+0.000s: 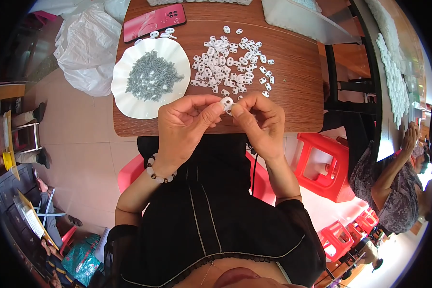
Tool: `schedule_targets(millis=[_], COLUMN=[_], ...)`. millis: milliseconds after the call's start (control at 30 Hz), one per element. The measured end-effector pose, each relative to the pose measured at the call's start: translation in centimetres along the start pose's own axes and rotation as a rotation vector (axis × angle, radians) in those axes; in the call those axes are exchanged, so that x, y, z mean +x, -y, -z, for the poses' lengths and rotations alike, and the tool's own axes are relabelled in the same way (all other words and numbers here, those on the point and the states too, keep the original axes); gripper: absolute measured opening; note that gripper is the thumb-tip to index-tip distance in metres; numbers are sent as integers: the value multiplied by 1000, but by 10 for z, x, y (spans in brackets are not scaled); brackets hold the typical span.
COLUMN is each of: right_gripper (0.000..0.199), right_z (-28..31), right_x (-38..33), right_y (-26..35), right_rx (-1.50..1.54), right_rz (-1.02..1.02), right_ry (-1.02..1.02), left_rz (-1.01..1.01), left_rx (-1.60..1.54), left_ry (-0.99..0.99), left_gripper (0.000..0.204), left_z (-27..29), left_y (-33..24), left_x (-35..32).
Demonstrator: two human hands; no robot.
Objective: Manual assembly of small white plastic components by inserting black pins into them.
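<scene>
Between my two hands, above the table's near edge, is a small white plastic piece with two holes (227,102). Thumb and fingers of my left hand (189,122) pinch its left side. My right hand (261,122) pinches the other side, its fingertips hiding part of it. A loose pile of similar white two-holed pieces (221,65) lies on the table beyond my hands. To the left stands a white wavy-rimmed plate (122,96), which holds a heap of small grey springs or pins (151,79); they are too small to tell.
A pink phone (154,23) and a few white pieces lie behind the plate on the brown wooden table (293,113). A translucent bin (297,19) stands at the back right. White plastic bags (86,48) are at the left, a red stool (326,165) at the right. Other people sit nearby.
</scene>
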State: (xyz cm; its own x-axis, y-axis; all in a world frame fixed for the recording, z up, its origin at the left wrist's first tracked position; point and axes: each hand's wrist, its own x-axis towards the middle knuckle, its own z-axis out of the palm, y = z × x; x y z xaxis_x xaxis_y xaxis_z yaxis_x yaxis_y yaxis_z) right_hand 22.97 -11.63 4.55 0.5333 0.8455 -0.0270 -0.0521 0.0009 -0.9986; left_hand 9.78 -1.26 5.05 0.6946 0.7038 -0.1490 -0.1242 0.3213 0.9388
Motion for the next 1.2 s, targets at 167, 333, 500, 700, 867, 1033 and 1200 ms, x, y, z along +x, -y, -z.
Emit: schedule_targets(millis=[167,333,500,700,867,1033,1200], right_gripper=[9,9,10,10,9,9,10], right_z=[-4,-3,-2,-1,2,3,4], right_x=[-1,-1,0,1,2,2,3], right_y=[0,1,2,-2,1,1,-1], right_rx=[14,3,22,53,126,162,146], right_rz=[19,14,26,11,-63,-66,-22], right_ry=[-31,-25,4,16,48,73,98], left_rz=[-10,-10,-6,4,31,39,45], left_rx=[-9,-26,-51,-54,-27,-14,8], left_ry=[-29,-19,-10,-5,16,24,39], left_gripper=[20,20,19,22,22,20,20], left_z=[-2,-1,0,0,0,2,3], left_y=[2,3,5,4,4,2,0], left_x=[0,1,1,2,2,3,5])
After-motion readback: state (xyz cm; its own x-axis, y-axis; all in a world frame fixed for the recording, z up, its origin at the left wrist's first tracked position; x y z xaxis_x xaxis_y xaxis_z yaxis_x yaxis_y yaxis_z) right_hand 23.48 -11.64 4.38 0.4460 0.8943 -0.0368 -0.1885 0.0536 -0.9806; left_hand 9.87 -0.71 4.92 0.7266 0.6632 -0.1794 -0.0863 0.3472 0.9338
